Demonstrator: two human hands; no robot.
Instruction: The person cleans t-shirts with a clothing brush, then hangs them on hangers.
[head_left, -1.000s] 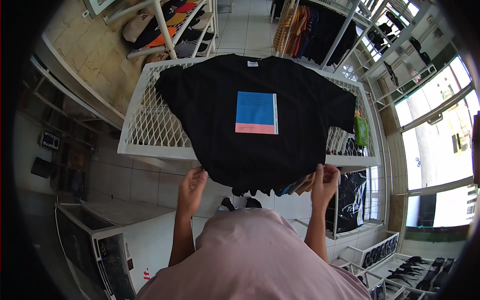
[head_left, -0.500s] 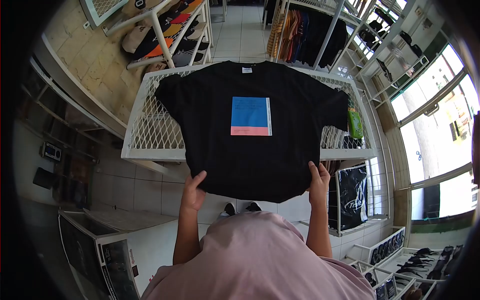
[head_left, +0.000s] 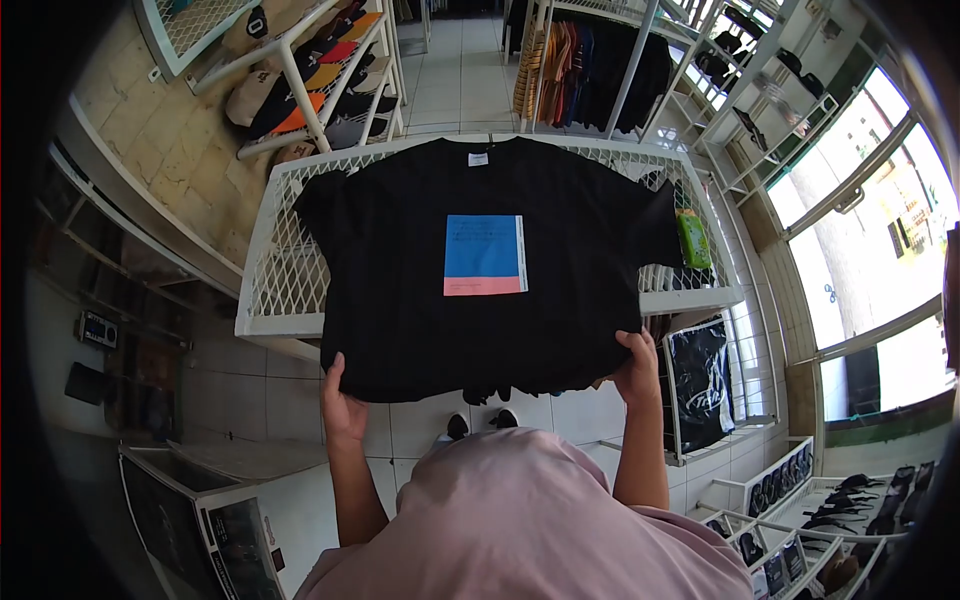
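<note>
A black T-shirt [head_left: 400, 270] lies spread face up over the white mesh table [head_left: 265, 325], its collar toward the far edge. On its chest is a blue and pink print [head_left: 485, 250]. The lower part hangs past the table's near edge toward me. My left hand [head_left: 343, 405] grips the left bottom corner, thumb on top. With my right hand [head_left: 637, 372] I hold the right bottom corner the same way; the fingers beneath the cloth are hidden. Beside the right sleeve sits a green packet [head_left: 692, 238].
Caps fill a white rack [head_left: 310, 100] at the far left. Shirts hang on a rail [head_left: 590, 75] beyond the table. A black printed bag [head_left: 702, 385] stands at the right, near low shelves [head_left: 770, 480]. A white cabinet [head_left: 230, 520] is at the lower left.
My left hand has moved left, pulling the hem wider. The shirt's bottom edge is now stretched flatter, with its middle raised. The view has shifted slightly.
</note>
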